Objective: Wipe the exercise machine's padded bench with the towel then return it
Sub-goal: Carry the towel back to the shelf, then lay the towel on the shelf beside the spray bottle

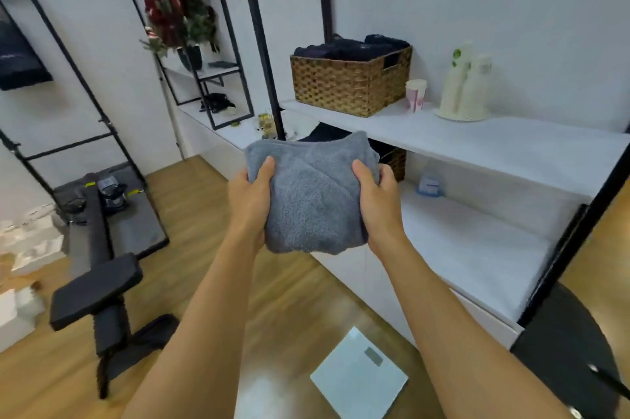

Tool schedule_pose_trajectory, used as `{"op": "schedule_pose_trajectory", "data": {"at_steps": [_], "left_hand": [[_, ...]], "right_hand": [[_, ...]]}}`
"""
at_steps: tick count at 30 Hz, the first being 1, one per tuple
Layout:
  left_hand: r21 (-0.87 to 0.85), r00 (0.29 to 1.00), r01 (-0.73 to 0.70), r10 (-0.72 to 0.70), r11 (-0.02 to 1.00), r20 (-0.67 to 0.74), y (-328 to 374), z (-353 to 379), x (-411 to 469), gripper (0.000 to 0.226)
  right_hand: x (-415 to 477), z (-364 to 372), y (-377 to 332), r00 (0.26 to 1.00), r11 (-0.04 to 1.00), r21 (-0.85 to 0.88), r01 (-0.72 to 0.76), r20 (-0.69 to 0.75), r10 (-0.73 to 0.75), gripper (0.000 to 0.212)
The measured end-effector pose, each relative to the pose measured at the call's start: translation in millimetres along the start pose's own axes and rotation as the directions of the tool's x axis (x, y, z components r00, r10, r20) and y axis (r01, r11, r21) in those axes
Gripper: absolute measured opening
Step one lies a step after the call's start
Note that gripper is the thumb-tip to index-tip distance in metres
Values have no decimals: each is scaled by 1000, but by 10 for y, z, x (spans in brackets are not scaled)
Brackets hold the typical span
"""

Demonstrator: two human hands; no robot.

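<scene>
- Towel (312, 193), grey and folded into a thick pad, is hanging in the air between my two hands, touching no surface.
- My left hand (250, 193) is gripping its left edge, thumb lying on top and fingers curling underneath; my right hand (378, 195) is gripping the right edge the same way.
- I am holding both sides at once, I think, so the folds are not falling open while I carry it.
- Padded bench (97, 290) is lying low and to the left of my left hand, well apart from the towel, so no wiping is happening now.
- I am facing the shelving rather than the bench, so I am judging this as either fetching or returning the towel; I cannot tell which.
- White shelf (477, 135) is running just beyond my hands and off to the right, carrying a wicker basket (351, 80) of dark folded cloths, with a cup (416, 95) and pale bottles (465, 87) further right.
- Wooden floor (279, 282) is showing below my forearms, with a glass scale (359, 379) lying under them.
</scene>
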State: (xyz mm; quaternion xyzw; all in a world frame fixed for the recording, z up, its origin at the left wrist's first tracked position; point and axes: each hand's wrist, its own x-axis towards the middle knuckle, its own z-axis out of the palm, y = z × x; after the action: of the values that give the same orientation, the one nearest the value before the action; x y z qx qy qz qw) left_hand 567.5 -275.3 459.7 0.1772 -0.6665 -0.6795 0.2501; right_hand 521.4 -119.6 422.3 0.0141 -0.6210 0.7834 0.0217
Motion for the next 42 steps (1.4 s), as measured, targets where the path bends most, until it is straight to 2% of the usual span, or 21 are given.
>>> {"op": "schedule_pose_trajectory", "data": {"at_steps": [4,7,9,12,15,22,25,29,33,37,40,42], "left_hand": [[64,989,15,-24,998,145,-195,328,718,24],[62,953,61,-77,996,294,-455,642,1189,28],[48,898,145,-152,988,413,-691,869,1444,32],[74,748,336,-314,939,585,-1036,1153,1725,29],[136,665,355,-351,925,659,-1401,1378,1993,29],[170,632,262,-302,950,714,-2047,1902,2252,31],[184,623,203,-271,962,734,-2496,2210,2321,20],[246,608,138,-278,959,743,-3226,2771,2386,20],[266,613,101,-270,959,742,-3847,3476,2452,20],[163,638,61,-164,985,752,-4110,4502,2679,24],[121,673,-40,-63,992,737,-4188,5108,2889,32],[211,663,-146,-62,966,746,-4400,5364,2983,40]], "right_hand": [[503,59,210,984,1000,4,-25,-176,25,30],[791,-14,345,952,999,-18,-51,-303,44,33],[938,-87,440,921,998,-29,-51,-387,36,30],[1086,-153,598,867,997,-50,-62,-498,29,29],[1218,-130,758,823,994,-73,-86,-567,29,33],[1510,-332,1274,678,981,-51,-189,-729,93,29],[1710,-618,1648,643,965,-81,-251,-759,103,25],[2070,-1145,2305,603,947,-85,-309,-788,126,28],[2575,-1751,2798,594,934,-99,-343,-793,134,31],[3340,-2505,2884,605,952,-157,-262,-795,36,30],[3867,-2989,2887,599,967,-155,-203,-800,-2,41],[4104,-3279,3049,609,941,-161,-299,-791,59,49]]}}
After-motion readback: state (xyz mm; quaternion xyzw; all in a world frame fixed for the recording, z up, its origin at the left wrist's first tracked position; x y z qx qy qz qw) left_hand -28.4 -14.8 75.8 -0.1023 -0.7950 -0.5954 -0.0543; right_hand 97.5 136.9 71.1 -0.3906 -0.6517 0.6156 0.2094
